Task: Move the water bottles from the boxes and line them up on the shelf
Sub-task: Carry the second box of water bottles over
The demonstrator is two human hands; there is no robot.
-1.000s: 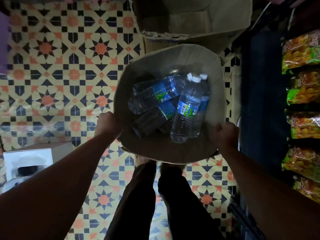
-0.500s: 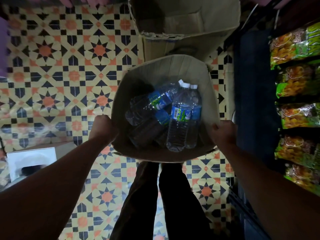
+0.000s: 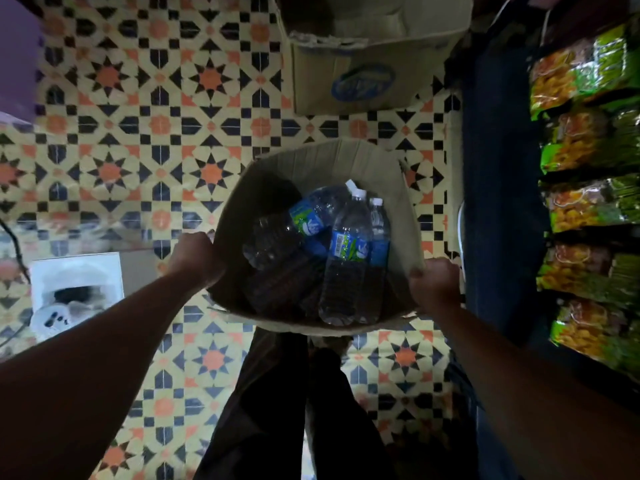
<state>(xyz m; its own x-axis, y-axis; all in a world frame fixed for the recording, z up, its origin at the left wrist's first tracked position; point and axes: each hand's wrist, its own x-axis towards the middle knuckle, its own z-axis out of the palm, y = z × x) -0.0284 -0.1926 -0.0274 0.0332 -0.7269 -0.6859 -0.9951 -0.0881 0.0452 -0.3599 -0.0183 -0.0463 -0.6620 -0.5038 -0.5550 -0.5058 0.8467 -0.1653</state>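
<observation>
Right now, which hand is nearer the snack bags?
Right. The right hand grips the box on the side toward the snack bags; the left hand grips its far side, across from them.

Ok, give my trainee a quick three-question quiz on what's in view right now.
1. True or false: the left hand and right hand each grip the rim of the brown cardboard box.
2. The green-and-orange snack packets are: A) on the person's left, B) on the person's right, C) inside the box?
3. Fill in: the clear plastic water bottles in the box have ___ caps.
Key: 1 true; 2 B; 3 white.
</observation>
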